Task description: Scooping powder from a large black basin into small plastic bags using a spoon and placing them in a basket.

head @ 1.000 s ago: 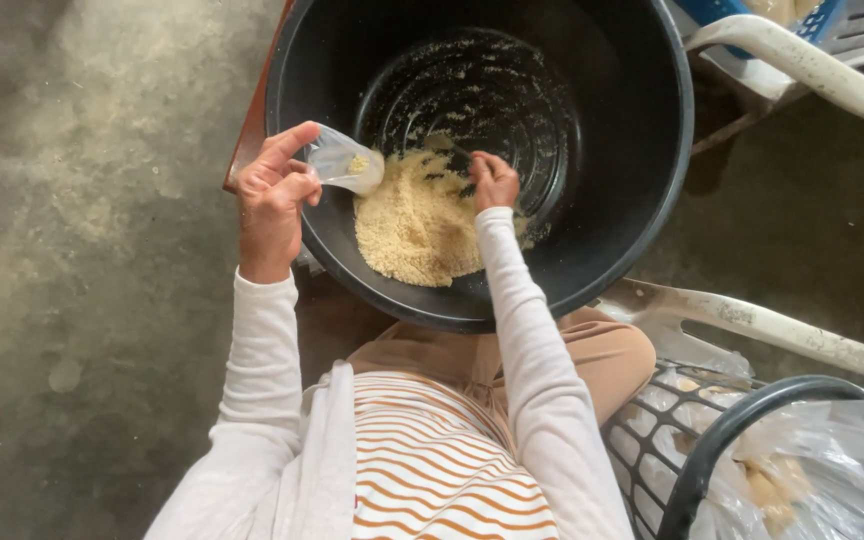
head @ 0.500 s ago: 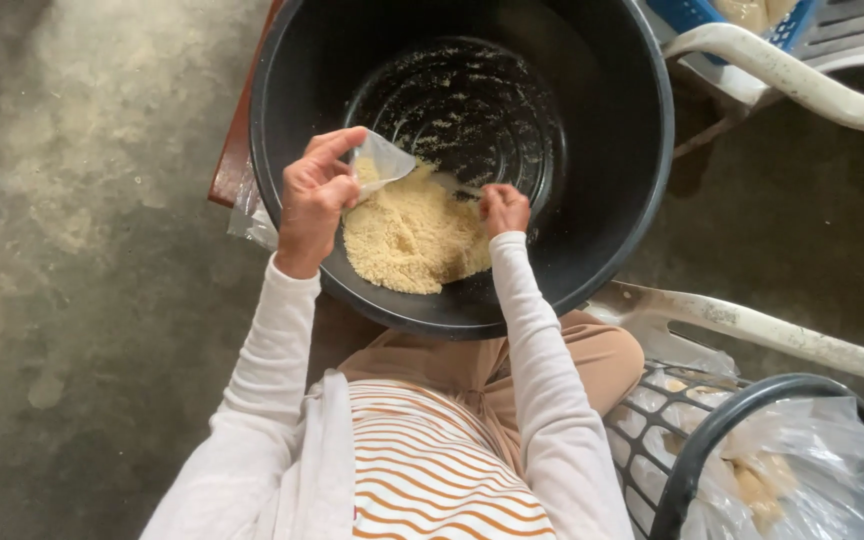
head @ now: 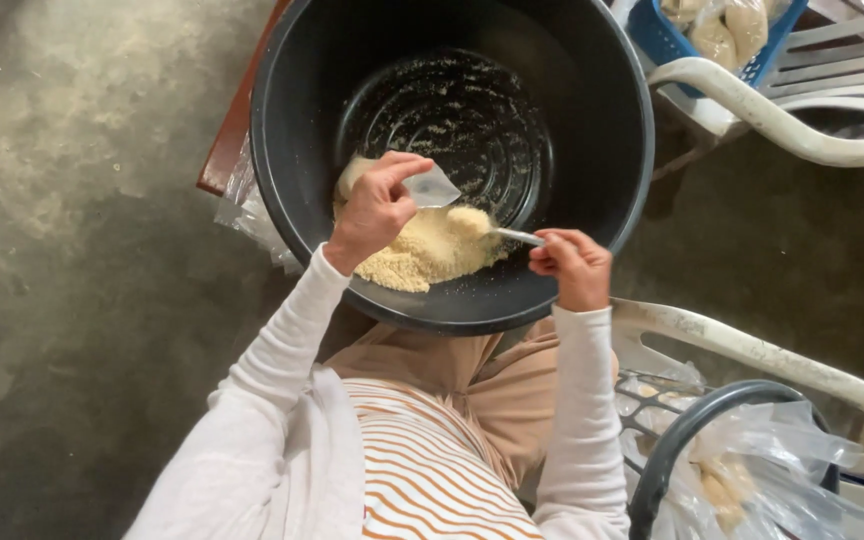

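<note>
A big black tub [head: 592,90] leans toward me, with a heap of pale yellow crumbly meal [head: 432,250] at its lower side. My left hand [head: 377,210] is inside the tub and pinches a small clear plastic bag [head: 432,187] just above the heap. At the tub's near rim my right hand [head: 572,265] grips a metal spoon [head: 512,236], whose bowl is loaded with meal and sits at the heap's right edge, below the bag.
A white plastic chair [head: 752,95] with a blue basket of filled bags [head: 722,30] stands at the upper right. Another white chair arm [head: 752,350] and a basket with a clear bag [head: 752,470] lie at the lower right. Concrete floor [head: 72,250] spreads left.
The left hand has gone from the tub's rim down inside with the bag. The right hand drew back from the heap to the near rim, spoon loaded.
</note>
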